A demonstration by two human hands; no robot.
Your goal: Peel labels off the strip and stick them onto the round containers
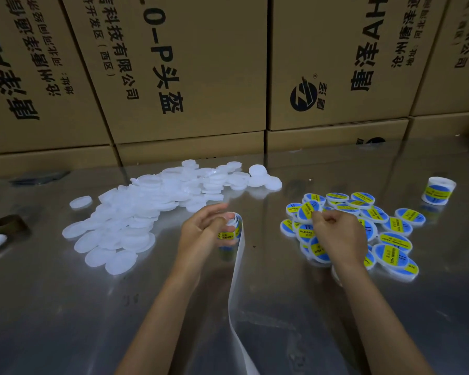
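While my left hand (205, 228) curls its fingers (222, 221) round the label roll (232, 230), the white backing strip (234, 288) trails off it toward me across the shiny metal desk (65, 320). Open, reflective desk lies between my forearms and down to the near edge. My right hand (336, 236) sits over the labelled containers (390, 239), fingers curled; I cannot tell what they pinch. Those containers are flat round discs, blue with a yellow band and black print, heaped right of centre. Left of centre sprawls a pile of blank containers (136, 209), translucent white plastic, smooth and overlapping. A second label roll (438, 191) stands upright far right. Printed cardboard boxes (201, 77) wall off the desk's far edge.
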